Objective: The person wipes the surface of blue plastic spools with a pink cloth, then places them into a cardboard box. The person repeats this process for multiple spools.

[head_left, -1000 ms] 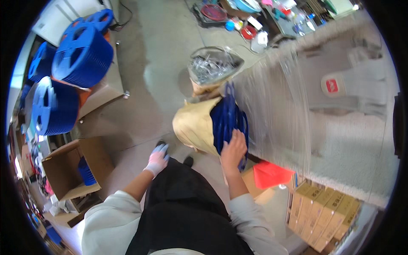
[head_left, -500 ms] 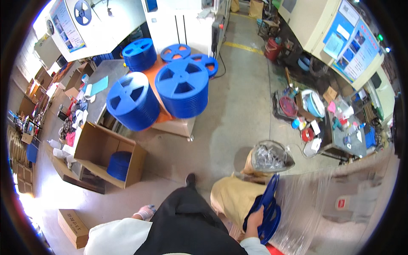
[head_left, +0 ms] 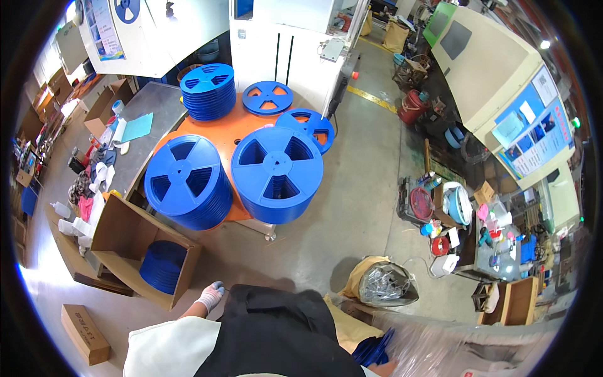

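My left hand (head_left: 211, 296), in a pale glove with bluish fingertips, hangs at my side holding nothing, its fingers loosely extended. At the lower edge, my right hand (head_left: 385, 368) is partly cut off and closed at several blue plastic reels (head_left: 373, 349); its grip shows only in part. Those reels lie beside a tan sack (head_left: 353, 324) and clear plastic wrap (head_left: 424, 342). Ahead, an orange table (head_left: 227, 135) bears tall stacks of blue reels, one at front left (head_left: 188, 178) and one at front right (head_left: 276, 173). A shorter stack (head_left: 208, 91) is behind them.
An open cardboard box (head_left: 125, 229) with blue reels (head_left: 164, 267) inside sits left of my legs. Nearby is a small closed carton (head_left: 86, 334). On the right stand a bag of clear plastic scraps (head_left: 387, 283) and a cluttered workbench (head_left: 496, 254). White machines (head_left: 270, 56) stand behind the table.
My view has shifted toward the orange table, which now appears closer. My right hand and its blue reels have dropped toward the lower edge. The left hand has swung slightly forward.
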{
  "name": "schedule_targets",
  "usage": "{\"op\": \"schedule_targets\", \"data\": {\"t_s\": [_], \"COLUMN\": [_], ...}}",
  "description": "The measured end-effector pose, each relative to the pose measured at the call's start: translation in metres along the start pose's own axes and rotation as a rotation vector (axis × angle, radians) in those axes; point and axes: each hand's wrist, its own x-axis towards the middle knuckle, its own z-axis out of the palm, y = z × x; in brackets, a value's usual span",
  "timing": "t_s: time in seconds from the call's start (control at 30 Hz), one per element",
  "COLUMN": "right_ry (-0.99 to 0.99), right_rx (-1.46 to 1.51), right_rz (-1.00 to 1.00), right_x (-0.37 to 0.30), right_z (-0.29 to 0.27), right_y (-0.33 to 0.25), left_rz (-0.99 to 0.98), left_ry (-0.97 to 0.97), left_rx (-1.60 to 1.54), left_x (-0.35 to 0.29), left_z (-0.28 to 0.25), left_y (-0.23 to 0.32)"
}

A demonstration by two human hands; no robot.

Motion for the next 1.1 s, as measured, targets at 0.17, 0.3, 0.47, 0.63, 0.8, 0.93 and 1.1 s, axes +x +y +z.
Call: {"op": "schedule_targets", "data": {"t_s": [0.17, 0.3, 0.47, 0.63, 0.8, 0.93, 1.1], "right_ry": [-0.328, -0.547, -0.670, -0.195, -0.478, -0.364, -0.481], "right_rx": [0.437, 0.534, 0.326, 0.176, -0.294, -0.111, -0.150], "right_rz": [-0.356, -0.893, -1.228, -1.600, -1.869, -1.953, -2.000], "right_x": [0.144, 0.251, 0.345, 0.406, 0.429, 0.440, 0.460], "right_z": [0.074, 0.182, 0.301, 0.363, 0.380, 0.402, 0.405], "right_y": [-0.194, -0.395, -0.650, -0.838, -0.918, -0.902, -0.815], "left_rz": [-0.087, -0.034, -0.570, -0.882, -0.961, -0.964, -0.883], "left_ry": [-0.054, 0.046, 0.501, 0.362, 0.277, 0.239, 0.212], "left_rx": [-0.026, -0.206, -0.653, -0.976, -1.038, -1.085, -1.144], "left_x": [0.042, 0.055, 0.021, -0.032, -0.042, -0.031, -0.014], "left_z": [0.019, 0.032, 0.079, 0.125, 0.144, 0.146, 0.143], "left_y": [0.011, 0.035, 0.063, 0.179, 0.265, 0.288, 0.268]}}
